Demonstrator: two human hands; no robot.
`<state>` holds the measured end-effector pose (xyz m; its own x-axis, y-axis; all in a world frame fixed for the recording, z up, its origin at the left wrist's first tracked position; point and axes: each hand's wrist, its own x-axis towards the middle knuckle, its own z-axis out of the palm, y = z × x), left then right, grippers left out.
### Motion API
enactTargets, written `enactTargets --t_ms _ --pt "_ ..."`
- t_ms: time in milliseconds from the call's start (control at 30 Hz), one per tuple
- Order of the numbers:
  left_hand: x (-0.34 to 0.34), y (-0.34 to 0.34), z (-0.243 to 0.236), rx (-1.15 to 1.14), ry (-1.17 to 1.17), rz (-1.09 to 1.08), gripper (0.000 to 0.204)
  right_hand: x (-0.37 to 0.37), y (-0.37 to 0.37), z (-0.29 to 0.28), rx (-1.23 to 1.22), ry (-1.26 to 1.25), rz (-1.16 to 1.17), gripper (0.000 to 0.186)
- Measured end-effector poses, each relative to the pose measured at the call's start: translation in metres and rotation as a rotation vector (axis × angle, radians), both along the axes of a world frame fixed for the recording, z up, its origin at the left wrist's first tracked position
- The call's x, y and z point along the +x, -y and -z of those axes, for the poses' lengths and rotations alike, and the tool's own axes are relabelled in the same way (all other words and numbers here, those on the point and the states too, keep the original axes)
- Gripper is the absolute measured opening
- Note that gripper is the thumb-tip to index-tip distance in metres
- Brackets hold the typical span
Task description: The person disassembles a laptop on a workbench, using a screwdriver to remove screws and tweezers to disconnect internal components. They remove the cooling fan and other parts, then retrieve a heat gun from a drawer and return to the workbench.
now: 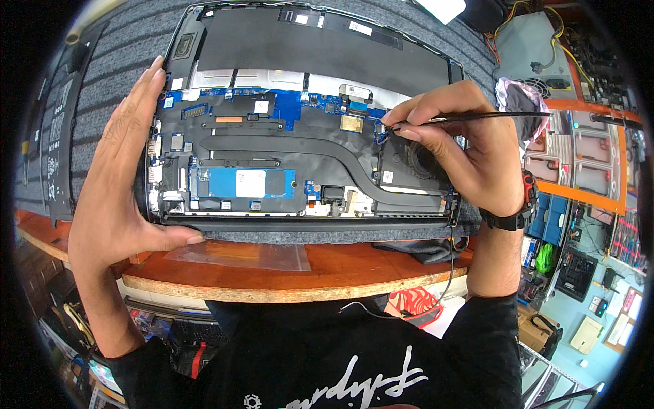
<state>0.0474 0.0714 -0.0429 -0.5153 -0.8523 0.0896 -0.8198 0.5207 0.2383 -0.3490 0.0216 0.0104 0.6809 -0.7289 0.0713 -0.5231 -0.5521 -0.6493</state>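
Observation:
An opened laptop base lies on a grey ribbed mat, its inside facing up. A blue circuit board, a dark heat pipe, a blue storage stick and a round fan show inside. My left hand rests along the laptop's left edge, fingers stretched out and thumb spread by the front edge. My right hand pinches slim black tweezers above the fan's upper left corner. Their tip is near thin wires at the board's edge; my fingers partly hide that contact.
A long black battery pack lies on the mat at the left. A clear plastic bag lies on the wooden bench edge. A thin black cable hangs from the laptop's front right corner. Orange shelving stands at the right.

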Motion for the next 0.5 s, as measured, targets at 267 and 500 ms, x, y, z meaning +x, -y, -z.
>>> enactTargets --t_ms 267,500 --pt "0.0006 0.0 0.0015 0.003 0.009 -0.002 0.15 -0.0042 -0.0009 0.0027 0.011 0.028 0.015 0.018" --pt "-0.0003 0.0 0.0013 -0.002 0.002 -0.001 0.148 -0.0043 -0.0006 0.0059 0.049 0.107 0.029 0.018"
